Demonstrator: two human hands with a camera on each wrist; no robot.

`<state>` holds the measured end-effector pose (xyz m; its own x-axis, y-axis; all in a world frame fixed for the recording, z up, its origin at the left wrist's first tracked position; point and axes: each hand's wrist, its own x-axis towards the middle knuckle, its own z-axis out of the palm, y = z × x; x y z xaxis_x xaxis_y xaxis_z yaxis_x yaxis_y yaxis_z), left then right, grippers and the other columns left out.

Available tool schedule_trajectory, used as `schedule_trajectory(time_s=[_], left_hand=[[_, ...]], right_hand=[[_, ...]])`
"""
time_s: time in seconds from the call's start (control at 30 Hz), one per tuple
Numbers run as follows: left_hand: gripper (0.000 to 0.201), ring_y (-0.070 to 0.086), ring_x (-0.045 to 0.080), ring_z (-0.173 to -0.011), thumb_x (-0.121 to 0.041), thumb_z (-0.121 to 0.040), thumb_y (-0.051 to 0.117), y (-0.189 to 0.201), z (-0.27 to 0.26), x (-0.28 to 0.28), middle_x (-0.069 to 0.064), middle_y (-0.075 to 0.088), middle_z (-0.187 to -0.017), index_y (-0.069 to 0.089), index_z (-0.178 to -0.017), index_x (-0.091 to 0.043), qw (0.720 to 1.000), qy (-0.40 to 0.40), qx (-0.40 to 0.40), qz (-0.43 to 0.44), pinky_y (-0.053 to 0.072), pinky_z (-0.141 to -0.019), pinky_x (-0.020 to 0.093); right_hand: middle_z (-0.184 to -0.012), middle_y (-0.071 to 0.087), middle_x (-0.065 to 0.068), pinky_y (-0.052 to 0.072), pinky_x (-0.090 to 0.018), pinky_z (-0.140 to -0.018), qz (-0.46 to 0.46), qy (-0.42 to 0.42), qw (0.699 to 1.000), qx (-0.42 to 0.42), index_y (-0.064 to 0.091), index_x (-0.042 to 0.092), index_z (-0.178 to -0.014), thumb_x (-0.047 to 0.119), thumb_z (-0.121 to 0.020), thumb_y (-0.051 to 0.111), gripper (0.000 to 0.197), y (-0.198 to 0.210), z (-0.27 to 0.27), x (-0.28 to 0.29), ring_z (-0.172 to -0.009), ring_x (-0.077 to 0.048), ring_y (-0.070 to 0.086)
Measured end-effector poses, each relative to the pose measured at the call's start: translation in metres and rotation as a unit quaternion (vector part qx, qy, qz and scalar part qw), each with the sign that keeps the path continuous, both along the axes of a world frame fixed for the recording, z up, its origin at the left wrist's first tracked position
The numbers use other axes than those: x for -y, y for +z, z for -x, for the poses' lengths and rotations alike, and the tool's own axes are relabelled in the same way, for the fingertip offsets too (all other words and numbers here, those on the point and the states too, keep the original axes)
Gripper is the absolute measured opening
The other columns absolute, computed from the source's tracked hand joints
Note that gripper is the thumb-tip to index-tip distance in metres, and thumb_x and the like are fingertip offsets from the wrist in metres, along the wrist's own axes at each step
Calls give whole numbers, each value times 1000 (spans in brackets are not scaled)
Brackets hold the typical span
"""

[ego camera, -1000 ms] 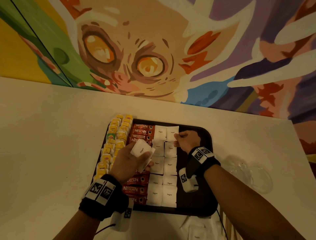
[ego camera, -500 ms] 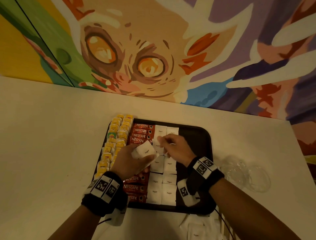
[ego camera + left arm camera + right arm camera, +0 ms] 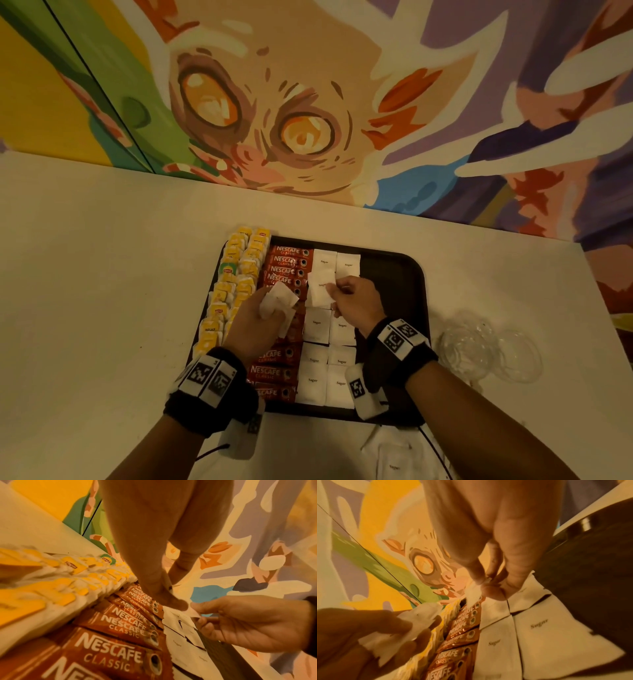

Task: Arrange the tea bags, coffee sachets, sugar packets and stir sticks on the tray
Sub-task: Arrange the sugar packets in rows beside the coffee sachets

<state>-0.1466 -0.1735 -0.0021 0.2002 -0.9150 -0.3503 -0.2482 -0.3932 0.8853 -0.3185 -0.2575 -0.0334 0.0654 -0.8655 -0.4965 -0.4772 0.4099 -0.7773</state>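
A dark tray [image 3: 416, 308] holds yellow tea bags [image 3: 239, 274] at its left, red Nescafe coffee sachets [image 3: 287, 260] beside them, then two columns of white sugar packets [image 3: 322, 380]. My left hand [image 3: 274, 308] hovers over the coffee sachets and grips a small bunch of sugar packets [image 3: 279, 299], also seen in the right wrist view [image 3: 419, 616]. My right hand [image 3: 334, 289] pinches one sugar packet [image 3: 320, 291] by its edge, just above the left sugar column near the far end. The right wrist view shows that pinch [image 3: 474, 593]. No stir sticks are visible.
The tray's right strip is bare dark surface. Clear plastic cups [image 3: 489, 349] lie on the white table to the right of the tray. More sugar packets [image 3: 394, 459] lie at the table's near edge. A painted mural wall rises behind.
My right hand left the far right sugar packet, came back to the left hand, and now pinches a packet over the left sugar column. The left hand stayed over the coffee sachets.
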Motion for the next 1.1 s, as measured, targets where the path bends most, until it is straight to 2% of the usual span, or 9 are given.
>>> schedule_trajectory(time_s=[0.1,0.23,0.47,0.53,0.6,0.73,0.87,1.0,1.1], left_hand=[[19,62,18,-90,-4,-93,50,-6,-4,-3,1,64,-94,59,-103,-18,999,-24,32,3,44,-67,17],[27,60,14,-98,-12,-93,55,-9,-8,-5,-3,63,-105,55,-119,-20,999,-2,37,-26,52,-83,31],[23,61,16,-93,-18,-92,59,-8,-9,-7,-2,61,-102,51,-113,-20,998,34,35,-33,56,-81,39],[23,61,17,-92,-18,-92,60,-7,-8,-7,-2,61,-100,51,-113,-20,998,36,35,-32,56,-81,41],[25,62,18,-92,-19,-91,61,-6,-8,-6,0,62,-101,53,-115,-18,998,33,35,-33,56,-81,42],[24,62,19,-92,-22,-90,63,-6,-10,-7,0,64,-101,55,-112,-19,998,22,43,-30,56,-81,44],[24,62,19,-91,-22,-90,63,-5,-9,-8,0,65,-98,57,-113,-18,998,8,54,-15,55,-81,43],[23,62,17,-94,-20,-90,64,-3,-6,-8,-2,65,-101,59,-113,-19,1000,-1,30,1,56,-80,39],[21,60,12,-92,-13,-91,62,1,-3,-8,-9,62,-97,57,-103,-29,1000,-15,7,2,55,-72,26]], right_hand=[[-83,67,-3,61,-42,-77,-37,-41,998,8,62,7,-120,18,-94,64,29,-3,-7,-1,-68,-17,69],[-87,67,-2,62,-33,-74,-57,-67,996,10,59,4,-127,14,-94,64,35,-4,-14,1,-65,-14,69],[-68,64,1,61,-37,-79,-61,-45,997,-19,61,13,-96,16,-92,66,7,-4,-17,4,-64,-17,71],[-76,68,-4,62,-30,-70,-60,-38,997,-40,60,11,-97,17,-92,67,10,-4,-17,4,-60,-15,69],[-97,71,-12,59,-23,-57,-55,-29,996,-68,59,11,-101,19,-92,67,15,-4,-17,4,-57,-14,67],[-108,69,-18,62,-32,-64,-47,-17,994,-94,56,13,-92,20,-93,66,12,-3,-17,4,-66,-21,68],[-107,69,-14,62,-37,-67,-8,-17,992,-126,61,10,-96,26,-92,66,17,-4,-13,4,-83,-27,71],[-103,69,-9,61,-40,-78,15,-2,993,-121,61,15,-95,34,-91,66,20,-5,-11,0,-88,-23,69],[-98,69,-5,59,-28,-65,12,23,999,-34,61,16,-98,39,-92,63,24,8,-14,-10,-77,-15,68]])
